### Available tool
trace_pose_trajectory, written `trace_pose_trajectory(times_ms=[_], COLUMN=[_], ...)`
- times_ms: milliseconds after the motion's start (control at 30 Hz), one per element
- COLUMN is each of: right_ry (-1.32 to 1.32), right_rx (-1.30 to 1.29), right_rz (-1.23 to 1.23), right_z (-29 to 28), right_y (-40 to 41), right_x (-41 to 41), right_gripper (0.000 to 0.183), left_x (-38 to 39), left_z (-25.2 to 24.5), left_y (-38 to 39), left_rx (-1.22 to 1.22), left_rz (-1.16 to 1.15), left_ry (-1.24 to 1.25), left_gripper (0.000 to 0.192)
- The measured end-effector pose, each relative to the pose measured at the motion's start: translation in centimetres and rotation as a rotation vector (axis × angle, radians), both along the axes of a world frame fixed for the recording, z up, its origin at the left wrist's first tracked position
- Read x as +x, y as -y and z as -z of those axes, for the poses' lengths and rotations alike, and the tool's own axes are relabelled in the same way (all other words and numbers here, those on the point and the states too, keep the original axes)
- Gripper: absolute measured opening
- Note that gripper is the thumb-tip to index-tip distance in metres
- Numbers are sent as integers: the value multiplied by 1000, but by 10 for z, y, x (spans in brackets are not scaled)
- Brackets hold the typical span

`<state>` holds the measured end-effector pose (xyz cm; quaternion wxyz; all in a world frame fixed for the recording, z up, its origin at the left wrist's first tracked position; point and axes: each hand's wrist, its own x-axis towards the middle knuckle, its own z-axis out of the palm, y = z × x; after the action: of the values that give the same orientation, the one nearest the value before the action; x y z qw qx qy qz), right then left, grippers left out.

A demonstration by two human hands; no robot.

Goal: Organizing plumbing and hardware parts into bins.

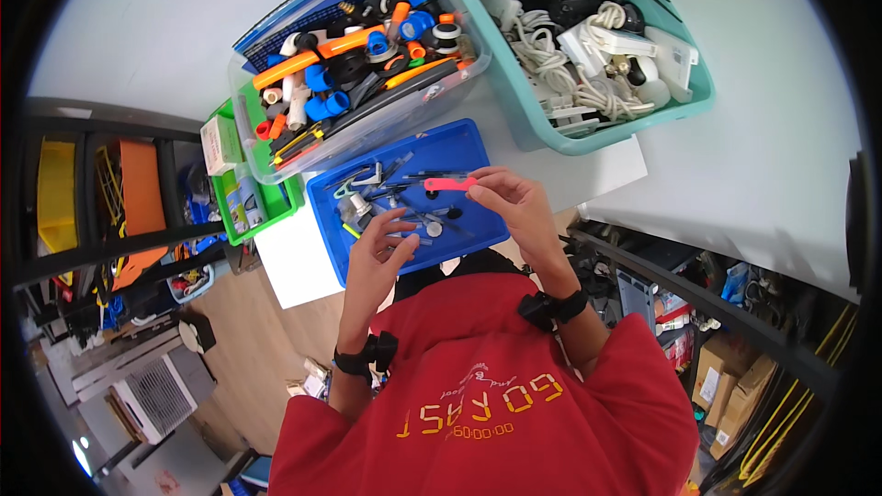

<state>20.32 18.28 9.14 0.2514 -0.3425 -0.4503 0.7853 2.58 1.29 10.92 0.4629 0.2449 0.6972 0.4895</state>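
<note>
Between the thumb and fingers of my right hand (pixel 506 200) is one end of a small flat pink-red plastic piece (pixel 446 184), held over a shallow blue tray (pixel 475 145). My left hand (pixel 386 244) hovers at the tray's near left part, fingers apart and holding nothing. In the tray lie several pens (pixel 441 174), a white round cap (pixel 433 229), a black round knob (pixel 454 213), a white plastic fitting (pixel 360 204), a pale green clip-like piece (pixel 342 191) and a yellow-green strip (pixel 351 230).
Behind the tray stands a clear bin (pixel 365 131) of blue and orange pipe fittings. A teal bin (pixel 575 145) of white cables and adapters is at the right. A green basket (pixel 289 200) with spray cans sits left. Black-framed shelving (pixel 689 289) flanks both sides.
</note>
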Motion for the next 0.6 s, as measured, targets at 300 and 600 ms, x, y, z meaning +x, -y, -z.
trace_pose_trajectory(times_ms=[300, 600], right_ry=[148, 154], right_rx=[138, 180], right_rz=[-128, -54], right_z=[8, 6], right_y=[26, 36], right_x=[-41, -105], right_gripper=[15, 22], left_x=[-28, -89], left_z=[3, 8], left_y=[29, 84], left_rx=[33, 37], left_rz=[-19, -70], left_ry=[45, 14], left_gripper=[37, 32])
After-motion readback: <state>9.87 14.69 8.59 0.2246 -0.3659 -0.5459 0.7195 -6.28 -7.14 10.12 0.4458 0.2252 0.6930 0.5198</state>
